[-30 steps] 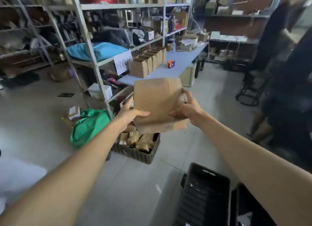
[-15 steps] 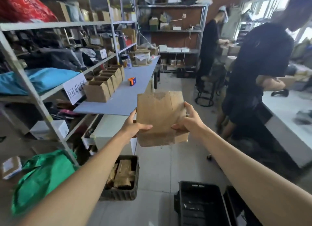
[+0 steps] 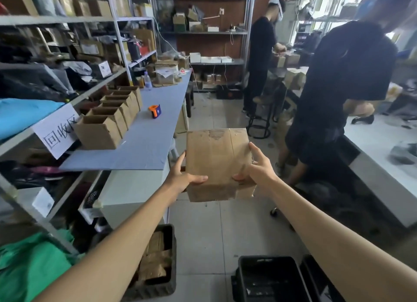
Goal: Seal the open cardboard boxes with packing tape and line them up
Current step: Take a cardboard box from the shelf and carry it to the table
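I hold a flattened brown cardboard box (image 3: 217,159) in front of me above the floor. My left hand (image 3: 184,177) grips its left edge with the thumb across the front. My right hand (image 3: 257,168) grips its right edge the same way. On the blue-grey table (image 3: 146,143) to the left stands a row of several open cardboard boxes (image 3: 112,114) along the shelf side. An orange and blue tape dispenser (image 3: 155,110) sits on the table beside that row.
A metal shelving rack (image 3: 63,60) with a paper sign (image 3: 56,130) lines the left. A dark basket of folded cardboard (image 3: 158,268) and a black crate (image 3: 268,279) sit on the floor near me. Two people in black (image 3: 334,94) work at the right.
My view has swung right and upward toward the table, which now lies closer. Both hands keep the same hold on the flat box.
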A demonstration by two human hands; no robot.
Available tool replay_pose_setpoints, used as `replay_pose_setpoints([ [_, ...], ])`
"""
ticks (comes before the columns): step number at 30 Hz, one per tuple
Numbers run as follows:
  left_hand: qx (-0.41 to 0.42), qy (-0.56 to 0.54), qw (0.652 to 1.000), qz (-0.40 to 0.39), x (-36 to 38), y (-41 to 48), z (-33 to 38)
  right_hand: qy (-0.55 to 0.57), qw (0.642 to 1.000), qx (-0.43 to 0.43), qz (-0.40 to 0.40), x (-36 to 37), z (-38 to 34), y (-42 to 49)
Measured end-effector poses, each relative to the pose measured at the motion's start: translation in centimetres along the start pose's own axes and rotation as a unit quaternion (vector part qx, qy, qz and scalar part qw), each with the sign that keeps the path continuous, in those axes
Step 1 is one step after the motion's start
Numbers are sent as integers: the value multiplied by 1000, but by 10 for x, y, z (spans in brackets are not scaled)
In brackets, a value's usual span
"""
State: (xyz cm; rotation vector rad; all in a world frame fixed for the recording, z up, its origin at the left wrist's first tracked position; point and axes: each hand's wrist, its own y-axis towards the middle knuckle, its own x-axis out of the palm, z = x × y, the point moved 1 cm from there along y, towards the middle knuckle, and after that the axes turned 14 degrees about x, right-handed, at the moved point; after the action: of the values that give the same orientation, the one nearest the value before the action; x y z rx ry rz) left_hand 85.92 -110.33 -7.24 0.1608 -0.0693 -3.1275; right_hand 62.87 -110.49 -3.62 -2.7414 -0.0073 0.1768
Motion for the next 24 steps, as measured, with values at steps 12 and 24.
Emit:
replay_pose_setpoints([
  [12,11,17,1000,8,8,189,-16,6,1000,-6,-15,-8,-64,191],
  [24,3,8,1000,-21,-24,428,-44,29,999,23,-2,18,-144,407],
])
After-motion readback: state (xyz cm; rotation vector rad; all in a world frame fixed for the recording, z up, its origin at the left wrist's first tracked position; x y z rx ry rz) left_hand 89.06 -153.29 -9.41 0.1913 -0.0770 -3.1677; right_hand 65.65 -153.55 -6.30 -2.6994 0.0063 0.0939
